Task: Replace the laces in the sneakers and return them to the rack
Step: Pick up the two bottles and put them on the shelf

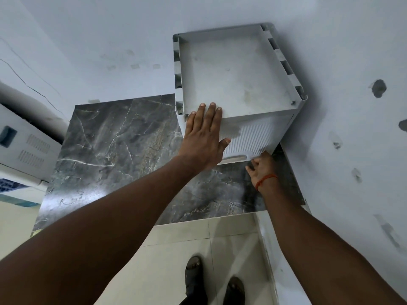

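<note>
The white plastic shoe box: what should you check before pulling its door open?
1. Left hand lies flat on the white plastic shoe box, steadying it: ok.
2. Right hand has a grip at the ribbed front door's lower edge: cannot tell.
3. Dark marble ledge before the door is bare: ok.
4. Feet in dark sandals stand back from the ledge: ok.
5. Sneakers inside: cannot tell, door shut.

- One white plastic rack [237, 71], standing on the dark marble slab [114, 137].
- Two hands at the rack: left hand [204, 135], right hand [263, 168].
- One orange wrist thread [265, 180].
- Two sandalled feet [193, 274], below the slab.
</note>
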